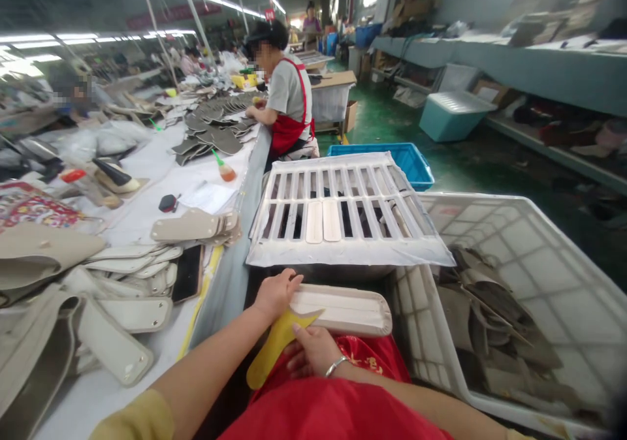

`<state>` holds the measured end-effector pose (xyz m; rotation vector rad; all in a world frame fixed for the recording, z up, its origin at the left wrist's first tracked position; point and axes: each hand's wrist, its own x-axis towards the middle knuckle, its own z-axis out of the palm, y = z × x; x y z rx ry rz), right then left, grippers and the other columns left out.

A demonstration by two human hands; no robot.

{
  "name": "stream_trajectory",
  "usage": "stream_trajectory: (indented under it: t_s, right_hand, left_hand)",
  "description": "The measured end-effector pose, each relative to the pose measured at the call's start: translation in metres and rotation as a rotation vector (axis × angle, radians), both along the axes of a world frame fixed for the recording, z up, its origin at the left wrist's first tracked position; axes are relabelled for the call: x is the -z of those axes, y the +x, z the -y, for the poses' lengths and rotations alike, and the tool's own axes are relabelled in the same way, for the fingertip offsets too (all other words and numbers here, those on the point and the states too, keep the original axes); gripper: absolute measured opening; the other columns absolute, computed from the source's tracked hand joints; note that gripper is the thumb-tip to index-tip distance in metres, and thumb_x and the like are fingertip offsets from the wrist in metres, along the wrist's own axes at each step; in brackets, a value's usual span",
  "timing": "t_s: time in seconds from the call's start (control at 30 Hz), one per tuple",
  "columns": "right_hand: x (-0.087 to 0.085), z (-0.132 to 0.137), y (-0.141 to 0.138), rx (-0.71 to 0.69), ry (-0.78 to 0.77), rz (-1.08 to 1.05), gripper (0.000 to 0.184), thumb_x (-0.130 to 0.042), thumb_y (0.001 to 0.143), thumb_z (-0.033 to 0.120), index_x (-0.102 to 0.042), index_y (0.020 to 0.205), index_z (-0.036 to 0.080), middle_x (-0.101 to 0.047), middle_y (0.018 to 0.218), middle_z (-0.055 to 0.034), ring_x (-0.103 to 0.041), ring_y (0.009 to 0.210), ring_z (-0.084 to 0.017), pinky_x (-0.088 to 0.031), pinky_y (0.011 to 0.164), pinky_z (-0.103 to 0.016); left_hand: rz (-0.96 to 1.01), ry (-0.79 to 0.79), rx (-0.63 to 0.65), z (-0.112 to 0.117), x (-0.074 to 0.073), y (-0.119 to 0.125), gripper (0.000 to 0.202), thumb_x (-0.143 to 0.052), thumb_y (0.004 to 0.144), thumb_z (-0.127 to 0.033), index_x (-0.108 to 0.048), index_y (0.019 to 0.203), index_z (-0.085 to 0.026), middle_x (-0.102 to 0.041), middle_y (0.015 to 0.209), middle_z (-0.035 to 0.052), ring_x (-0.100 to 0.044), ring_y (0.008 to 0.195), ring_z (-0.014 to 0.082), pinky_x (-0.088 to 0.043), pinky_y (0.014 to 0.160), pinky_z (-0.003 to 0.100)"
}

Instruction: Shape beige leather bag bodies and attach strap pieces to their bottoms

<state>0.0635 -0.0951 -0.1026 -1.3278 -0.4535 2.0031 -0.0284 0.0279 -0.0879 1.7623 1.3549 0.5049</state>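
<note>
A long cream-white piece with rounded ends and a folded, pleated edge (350,311) lies across my lap over the red apron. My left hand (279,294) is closed at its left end, fingers curled over the edge. Just below, a flat yellow piece with a pointed, forked tip (270,355) rests against the cream piece. My right hand (316,354), wearing a silver bangle, holds the yellow piece with thumb on top; its other fingers are partly hidden beneath. Ahead sits a white slatted rack (350,253) bearing two narrow cream pieces (323,221).
On the left, the worktable (147,159) carries stacked light panels (132,267), a phone (189,271) and a glue bottle (225,171). A white crate (441,322) with grey-brown scraps stands right. Beyond are a blue bin (416,166) and a co-worker (289,94) at the table.
</note>
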Motion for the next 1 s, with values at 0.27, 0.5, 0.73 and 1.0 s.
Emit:
stream_trajectory:
  t_s: [0.27, 0.5, 0.73, 1.0]
  right_hand:
    - [0.007, 0.032, 0.04, 0.15, 0.14, 0.085, 0.047, -0.061, 0.061, 0.061, -0.053, 0.07, 0.015, -0.06, 0.056, -0.0002, -0.049, 0.037, -0.009, -0.034, 0.036, -0.02]
    - [0.008, 0.043, 0.057, 0.162, 0.189, 0.154, 0.048, -0.06, 0.062, 0.063, -0.053, 0.063, 0.016, -0.058, 0.048, -0.0006, -0.049, 0.036, -0.011, -0.032, 0.036, -0.021]
    - [-0.007, 0.036, 0.049, 0.085, 0.275, 0.25, 0.062, -0.054, 0.054, 0.076, -0.052, 0.059, 0.014, -0.054, 0.043, -0.0023, -0.05, 0.038, -0.012, -0.033, 0.038, -0.022]
    - [-0.06, 0.035, 0.11, 0.428, 0.397, 0.196, 0.042, -0.058, 0.068, 0.057, -0.056, 0.086, 0.018, -0.066, 0.082, -0.0093, -0.06, 0.065, -0.02, -0.047, 0.057, -0.03]
  left_hand:
    - [0.723, -0.512, -0.206, 0.022, 0.01, -0.052, 0.059, -0.036, 0.083, -0.06, -0.055, 0.114, -0.013, -0.055, 0.119, 0.0136, -0.051, 0.111, 0.0241, -0.04, 0.091, 0.036]
    - [0.75, -0.395, -0.085, 0.041, 0.019, -0.057, 0.047, -0.06, 0.077, -0.037, -0.052, 0.119, -0.017, -0.055, 0.121, 0.0081, -0.048, 0.113, 0.0226, -0.035, 0.097, 0.032]
    - [0.55, -0.211, -0.077, 0.039, 0.016, -0.046, 0.037, -0.052, 0.08, -0.033, -0.052, 0.114, -0.019, -0.054, 0.12, 0.0063, -0.05, 0.106, 0.0219, -0.037, 0.092, 0.032]
    - [0.6, -0.275, -0.133, 0.045, 0.017, -0.047, 0.046, -0.051, 0.081, -0.045, -0.051, 0.119, -0.019, -0.053, 0.124, 0.0056, -0.045, 0.117, 0.0217, -0.03, 0.102, 0.032]
